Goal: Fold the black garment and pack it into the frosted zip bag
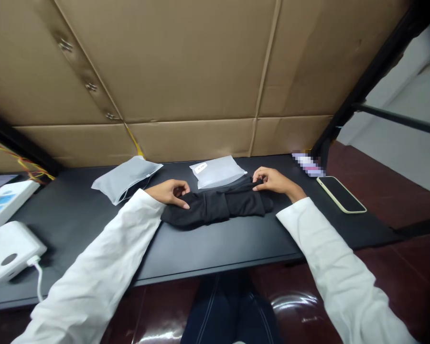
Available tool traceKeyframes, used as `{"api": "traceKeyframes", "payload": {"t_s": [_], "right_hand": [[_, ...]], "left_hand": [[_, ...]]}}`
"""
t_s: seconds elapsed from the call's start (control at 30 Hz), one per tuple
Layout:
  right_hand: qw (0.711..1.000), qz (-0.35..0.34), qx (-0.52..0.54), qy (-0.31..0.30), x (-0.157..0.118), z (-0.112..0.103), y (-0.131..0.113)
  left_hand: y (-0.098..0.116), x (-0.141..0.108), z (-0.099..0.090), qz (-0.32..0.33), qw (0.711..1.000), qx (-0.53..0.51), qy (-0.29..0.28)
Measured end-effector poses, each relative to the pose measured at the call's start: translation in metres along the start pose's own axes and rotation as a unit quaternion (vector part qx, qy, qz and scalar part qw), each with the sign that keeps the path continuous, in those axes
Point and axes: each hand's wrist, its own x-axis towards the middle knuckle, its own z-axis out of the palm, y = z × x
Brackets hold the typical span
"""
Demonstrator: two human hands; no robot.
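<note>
A black cloth garment (215, 209) lies folded into a long bundle on the black table (215, 253), right in front of me. My left hand (170, 192) grips the bundle's left end between thumb and fingers. My right hand (272, 181) pinches its far edge near the right end. Just behind the bundle lies a frosted plastic zip bag (218, 172) with a small white label, its near edge seeming to pass under the cloth. Further left, a second grey frosted bag (125, 180) lies flat, with something dark showing inside.
A smartphone (340, 194) lies face up at the right of the table. Two white devices, one with a cable (10, 251), sit at the left edge. Cardboard sheets (189, 62) line the wall behind, framed by black bars. A dark red floor lies below.
</note>
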Motion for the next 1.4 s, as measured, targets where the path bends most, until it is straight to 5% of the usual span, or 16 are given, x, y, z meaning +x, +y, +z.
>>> {"api": "traceKeyframes", "payload": {"t_s": [0.37, 0.47, 0.6, 0.7, 0.77, 0.83, 0.93, 1.0, 1.17, 1.4], "right_hand": [[0.981, 0.036, 0.193, 0.01, -0.008, 0.002, -0.044], [0.949, 0.027, 0.287, -0.125, -0.012, 0.007, -0.048], [0.852, 0.017, 0.363, -0.378, -0.014, 0.014, -0.046], [0.836, 0.016, 0.34, -0.431, -0.012, 0.015, -0.046], [0.872, 0.01, 0.307, -0.381, -0.01, 0.015, -0.046], [0.924, 0.007, 0.275, -0.265, -0.007, 0.015, -0.045], [0.965, 0.015, 0.257, -0.05, 0.0, 0.021, -0.038], [0.973, 0.024, 0.228, 0.04, 0.004, 0.028, -0.029], [0.992, 0.037, 0.061, 0.104, 0.012, 0.039, -0.006], [0.984, 0.064, -0.078, 0.15, 0.01, 0.04, -0.007]], "left_hand": [[0.028, -0.011, 0.004, 0.108, 0.975, -0.049, 0.186], [0.043, -0.017, 0.002, 0.142, 0.982, -0.093, 0.084], [0.064, -0.024, 0.012, 0.162, 0.967, -0.11, -0.162], [0.073, -0.025, 0.025, 0.142, 0.949, -0.146, -0.24], [0.074, -0.023, 0.03, 0.121, 0.944, -0.17, -0.255], [0.071, -0.022, 0.028, 0.085, 0.948, -0.176, -0.251], [0.061, -0.018, 0.017, 0.023, 0.968, -0.179, -0.175], [0.049, -0.015, 0.01, -0.012, 0.979, -0.178, -0.101], [0.013, -0.009, 0.004, -0.093, 0.987, -0.132, -0.026], [0.004, -0.007, 0.006, -0.063, 0.997, 0.044, 0.02]]}}
